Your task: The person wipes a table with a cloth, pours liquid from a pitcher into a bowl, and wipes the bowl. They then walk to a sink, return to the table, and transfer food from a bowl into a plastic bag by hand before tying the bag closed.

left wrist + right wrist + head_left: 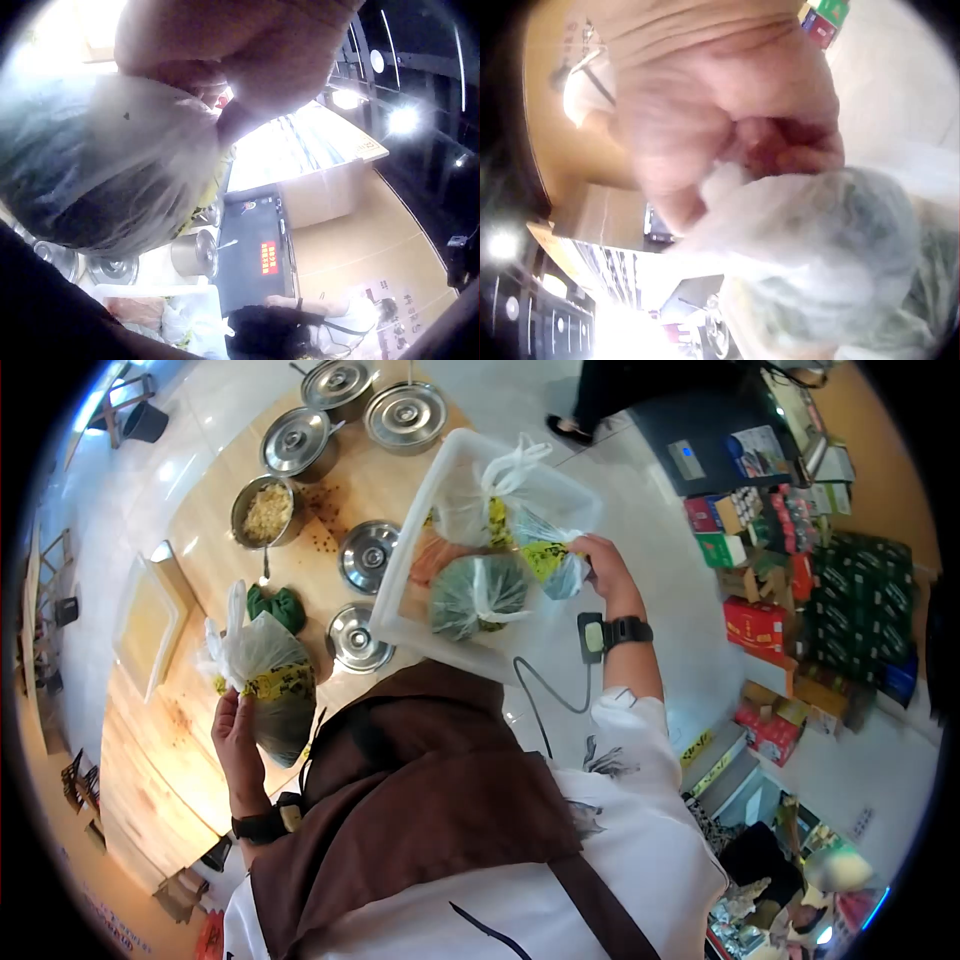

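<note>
My left hand (pixel 238 738) grips a knotted clear plastic bag (pixel 285 720) with dark contents and a yellow printed band, over the table's near side. In the left wrist view this bag (pixel 97 180) bulges below the curled fingers. With my right hand (pixel 606 568) I pinch the top of a smaller clear bag (pixel 568 582) with a yellow label, at the right side of a white plastic tub (pixel 392 585). Curled fingers close round the bag's twisted top in the right wrist view. A knotted bag of green stuff (pixel 470 600) and a whitish bag (pixel 465 515) lie in the tub.
On the wooden table (pixel 150 760) stand several lidded steel pots (pixel 405 415) and an uncovered pot of pale chopped food (pixel 268 515). Two loose lids (pixel 360 638) lie near the tub. A green bundle (pixel 278 608) sits beyond the left bag. Boxes (pixel 755 625) fill the right side.
</note>
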A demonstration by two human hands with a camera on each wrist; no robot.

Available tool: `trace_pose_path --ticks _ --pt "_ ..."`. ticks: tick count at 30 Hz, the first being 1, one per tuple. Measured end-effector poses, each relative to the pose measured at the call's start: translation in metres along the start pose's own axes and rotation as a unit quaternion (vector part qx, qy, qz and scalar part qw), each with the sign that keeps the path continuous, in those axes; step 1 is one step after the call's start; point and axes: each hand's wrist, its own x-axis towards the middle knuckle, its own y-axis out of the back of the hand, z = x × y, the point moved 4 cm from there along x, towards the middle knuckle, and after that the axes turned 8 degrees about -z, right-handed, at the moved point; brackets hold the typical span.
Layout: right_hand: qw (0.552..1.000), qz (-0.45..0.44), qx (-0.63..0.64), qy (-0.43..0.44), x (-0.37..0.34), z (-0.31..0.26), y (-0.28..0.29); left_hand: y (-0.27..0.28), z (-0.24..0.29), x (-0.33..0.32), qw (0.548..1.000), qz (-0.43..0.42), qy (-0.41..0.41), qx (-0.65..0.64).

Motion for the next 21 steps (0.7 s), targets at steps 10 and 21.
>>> trace_pose_path --ticks 10,21 --pt "0.862 -0.145 0.442 0.202 -0.073 -0.042 -0.039 -0.006 0.009 0.011 0.998 -0.051 -0.031 -0.021" --pt "0.775 -0.197 0.522 0.298 -0.071 -0.045 -0.059 0.013 0.002 0.01 0.998 -0.042 -0.033 -0.02"
